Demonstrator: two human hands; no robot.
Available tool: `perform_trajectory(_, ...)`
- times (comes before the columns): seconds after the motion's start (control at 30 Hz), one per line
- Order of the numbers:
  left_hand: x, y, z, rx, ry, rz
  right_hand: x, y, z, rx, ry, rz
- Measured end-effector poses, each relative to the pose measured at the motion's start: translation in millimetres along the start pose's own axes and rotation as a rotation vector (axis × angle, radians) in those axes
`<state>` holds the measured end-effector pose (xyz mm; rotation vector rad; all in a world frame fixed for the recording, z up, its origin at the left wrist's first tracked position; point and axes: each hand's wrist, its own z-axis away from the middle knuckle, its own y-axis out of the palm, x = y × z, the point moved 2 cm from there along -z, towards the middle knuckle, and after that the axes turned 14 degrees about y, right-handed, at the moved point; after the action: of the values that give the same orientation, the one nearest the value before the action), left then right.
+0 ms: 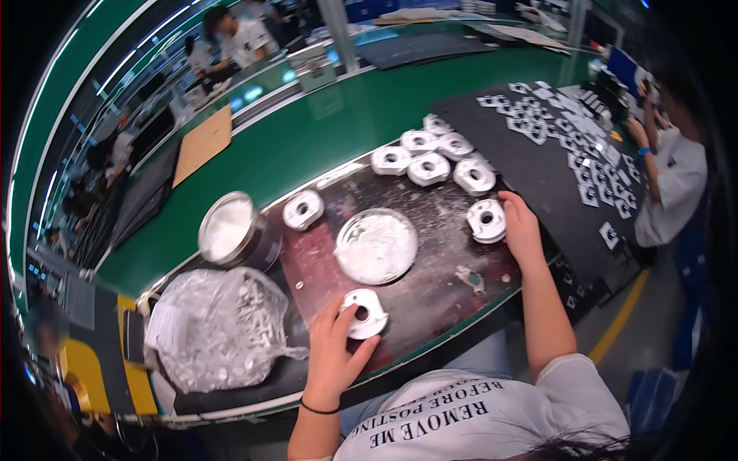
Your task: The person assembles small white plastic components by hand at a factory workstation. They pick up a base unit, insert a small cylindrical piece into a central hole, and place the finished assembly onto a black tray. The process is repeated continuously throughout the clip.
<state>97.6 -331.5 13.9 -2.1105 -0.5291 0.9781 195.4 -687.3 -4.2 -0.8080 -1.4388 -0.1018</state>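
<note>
My left hand [332, 349] is closed around the rim of a white round part [373, 316] with a central hole, at the near edge of the work board. Its thumb and fingers lie on either side of the part. Farther right, my right hand [523, 227] grips the right edge of a similar white part [478, 226]; some fingers are hidden. Between the hands stands a round dish [340, 266] of white paste or powder. Another white part [303, 210] lies alone behind it, and several more [429, 169] are grouped at the back right.
An open tin [265, 244] with white contents stands left of the board. In front of it lies a clear plastic bag [223, 330] of small pieces. A black mat [530, 180] at right carries many flat pale pieces. A co-worker [673, 184] sits beyond it.
</note>
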Motion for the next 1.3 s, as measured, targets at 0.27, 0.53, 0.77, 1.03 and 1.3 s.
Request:
perform_trajectory(0.27, -6, 4, 1, 0.03, -0.047, 0.069, -5, -9, 12, -0.191, -0.154, 0.109)
perform_trajectory(0.53, -2, 10, 6, 0.03, 0.019, 0.063, 20, -38, 61, -0.062, -0.402, 0.282)
perform_trajectory(0.77, -4, 8, 9, 0.017, 0.067, 0.028, 2, -189, 66, -0.469, -0.159, 0.378)
perform_trajectory(1.03, 0, 7, 10, 0.01, 0.075, 0.014, -78, -232, 26, -0.324, 0.246, 0.333)
perform_trajectory(1.3, -2, 8, 6, 0.042, 0.047, 0.033, -57, -236, 22, -0.443, -0.009, 0.587)
